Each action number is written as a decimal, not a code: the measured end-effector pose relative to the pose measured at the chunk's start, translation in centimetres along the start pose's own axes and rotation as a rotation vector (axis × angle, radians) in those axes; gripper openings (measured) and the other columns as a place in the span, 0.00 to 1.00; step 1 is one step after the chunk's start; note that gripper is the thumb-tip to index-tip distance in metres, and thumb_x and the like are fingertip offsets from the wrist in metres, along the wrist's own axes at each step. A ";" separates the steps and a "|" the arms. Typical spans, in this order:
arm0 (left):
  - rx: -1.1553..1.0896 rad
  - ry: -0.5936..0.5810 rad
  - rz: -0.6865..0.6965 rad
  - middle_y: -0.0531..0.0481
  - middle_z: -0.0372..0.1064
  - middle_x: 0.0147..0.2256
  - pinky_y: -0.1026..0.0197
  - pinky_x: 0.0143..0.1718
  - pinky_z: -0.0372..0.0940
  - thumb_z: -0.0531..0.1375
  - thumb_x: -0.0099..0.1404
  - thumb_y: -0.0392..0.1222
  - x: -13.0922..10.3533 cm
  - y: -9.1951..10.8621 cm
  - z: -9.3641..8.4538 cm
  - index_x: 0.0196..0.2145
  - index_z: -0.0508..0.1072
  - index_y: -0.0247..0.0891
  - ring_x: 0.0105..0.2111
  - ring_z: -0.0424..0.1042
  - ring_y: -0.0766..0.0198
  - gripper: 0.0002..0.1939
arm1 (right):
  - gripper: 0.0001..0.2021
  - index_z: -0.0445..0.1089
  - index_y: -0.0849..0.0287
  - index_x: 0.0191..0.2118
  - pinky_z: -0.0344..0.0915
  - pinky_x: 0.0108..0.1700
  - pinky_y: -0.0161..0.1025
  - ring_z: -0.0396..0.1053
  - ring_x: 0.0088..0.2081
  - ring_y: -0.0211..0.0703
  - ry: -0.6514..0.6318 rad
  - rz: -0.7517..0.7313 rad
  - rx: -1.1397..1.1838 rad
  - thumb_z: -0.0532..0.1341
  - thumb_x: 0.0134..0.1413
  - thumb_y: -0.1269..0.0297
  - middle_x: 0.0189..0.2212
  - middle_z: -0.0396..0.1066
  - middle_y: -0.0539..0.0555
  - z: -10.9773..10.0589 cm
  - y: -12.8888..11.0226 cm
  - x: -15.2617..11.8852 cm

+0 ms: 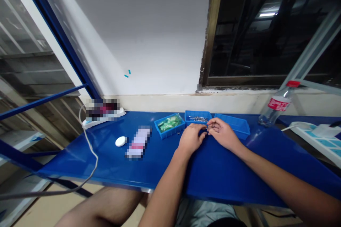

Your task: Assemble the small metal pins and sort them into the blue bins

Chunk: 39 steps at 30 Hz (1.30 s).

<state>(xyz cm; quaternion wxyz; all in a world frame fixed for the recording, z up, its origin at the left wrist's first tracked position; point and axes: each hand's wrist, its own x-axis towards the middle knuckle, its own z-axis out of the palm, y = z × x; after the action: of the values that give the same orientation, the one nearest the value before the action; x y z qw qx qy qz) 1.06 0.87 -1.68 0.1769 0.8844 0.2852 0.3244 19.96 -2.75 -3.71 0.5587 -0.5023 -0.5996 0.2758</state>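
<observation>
A tiny part, too small to make out, sits pinched between the fingertips of the left hand (191, 137) and the right hand (222, 133), which meet just in front of the shallow blue plastic tray of small metal pins (198, 117). Left of it stands a blue tray of green pieces (169, 125); right of it, another blue tray (236, 125). All rest on the glossy blue worktop (112, 163), against a white wall, with a clear plastic bottle (275, 108) under the dark window.

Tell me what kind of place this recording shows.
Probably a small-parts assembly workbench: a blue table against a wall, blue bins of green parts and metal pins, with both hands meeting just before them.
</observation>
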 end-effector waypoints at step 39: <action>-0.287 0.070 -0.208 0.49 0.83 0.46 0.56 0.51 0.75 0.63 0.69 0.36 0.1 -0.1 0.0 0.63 0.71 0.44 0.45 0.82 0.57 0.25 | 0.12 0.74 0.55 0.37 0.69 0.31 0.40 0.70 0.31 0.42 -0.087 -0.124 -0.315 0.62 0.65 0.52 0.38 0.72 0.55 -0.3 -1.5 -0.3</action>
<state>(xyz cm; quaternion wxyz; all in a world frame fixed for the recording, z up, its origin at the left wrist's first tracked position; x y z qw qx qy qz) 1.11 1.02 -1.71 0.3237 0.8041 0.3319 0.3722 19.77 -3.64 -2.40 0.4623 -0.5333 -0.6889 0.1650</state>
